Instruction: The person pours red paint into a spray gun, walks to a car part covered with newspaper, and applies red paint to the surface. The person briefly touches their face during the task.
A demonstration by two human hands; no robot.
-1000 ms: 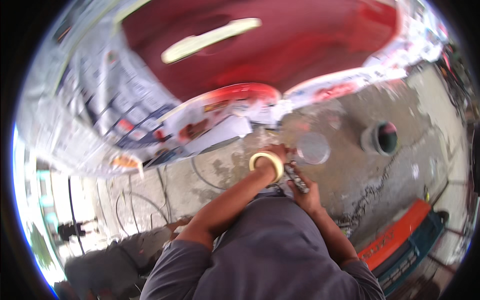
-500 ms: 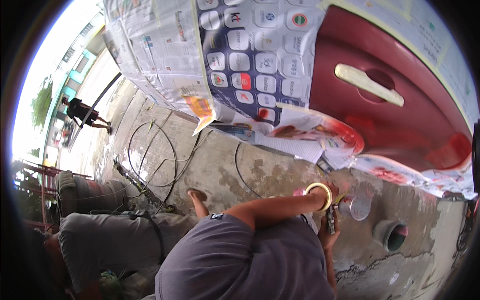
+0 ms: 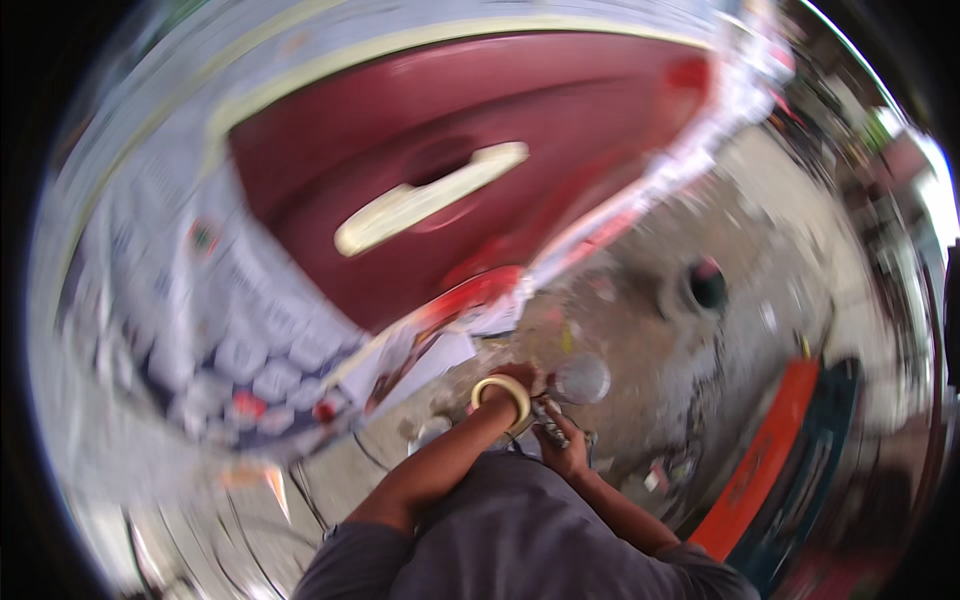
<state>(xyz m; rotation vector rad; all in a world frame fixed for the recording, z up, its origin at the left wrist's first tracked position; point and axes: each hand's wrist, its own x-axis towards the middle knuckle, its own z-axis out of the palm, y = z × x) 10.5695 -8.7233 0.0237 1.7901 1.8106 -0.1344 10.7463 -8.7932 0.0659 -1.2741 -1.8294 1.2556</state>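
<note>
My right hand [image 3: 568, 452] is closed around a silver metal tool that looks like a paint spray gun [image 3: 548, 424], held low in front of me. A round silver cup [image 3: 583, 380] sits just beyond it; whether it is joined to the gun I cannot tell. My left hand [image 3: 520, 377], with a pale yellow bangle [image 3: 500, 402] on the wrist, is beside the cup and gun, its fingers smeared by motion. Ahead stands a dark red car door panel [image 3: 400, 120] with a handle covered in cream masking [image 3: 430, 200]. Brighter red paint marks its lower edge.
Newspaper and printed sheets [image 3: 240, 300] mask the car around the panel. A grey bucket [image 3: 690, 288] stands on the stained concrete floor [image 3: 640, 340]. At the right lie a long orange piece [image 3: 760, 460] and a dark green one [image 3: 815, 470]. Dark hoses or cables cross the lower left floor.
My view has swung to the right, so the door panel now sits left of centre. The orange piece has come into view and the far person has left it. My right hand keeps its grip.
</note>
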